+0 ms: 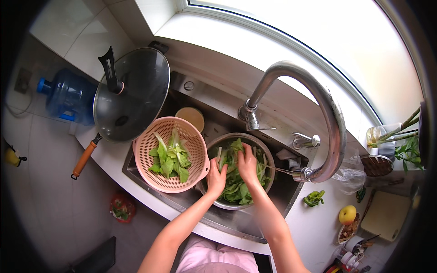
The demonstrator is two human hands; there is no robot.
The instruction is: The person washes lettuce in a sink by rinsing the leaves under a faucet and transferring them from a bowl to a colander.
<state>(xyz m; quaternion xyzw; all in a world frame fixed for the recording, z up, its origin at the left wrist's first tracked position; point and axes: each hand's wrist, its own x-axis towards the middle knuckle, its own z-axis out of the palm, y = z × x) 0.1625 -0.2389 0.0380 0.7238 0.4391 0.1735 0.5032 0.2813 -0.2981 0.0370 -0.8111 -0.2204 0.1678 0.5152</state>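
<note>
Leafy greens (235, 192) with pale stalks fill a round stainless steel bowl (270, 172) in the sink. My right hand (247, 163) is over the bowl, its bent fingers around some of the leaves. Inside the bowl's left side is my left hand (216, 179), thumb and fingers apart, beside the greens and some stalks. A thin stream of water runs from the curved metal faucet (333, 143) towards the bowl. Left of the bowl, a pink plastic colander (143, 163) holds a small pile of greens (170, 160).
A glass-lidded pan (136, 92) with a wooden handle (84, 158) stands at the sink's left. Behind the colander is a round beige-topped container (191, 119). Green peppers (313, 198), a yellow-red fruit (347, 215) and a cutting board (385, 215) lie on the right counter.
</note>
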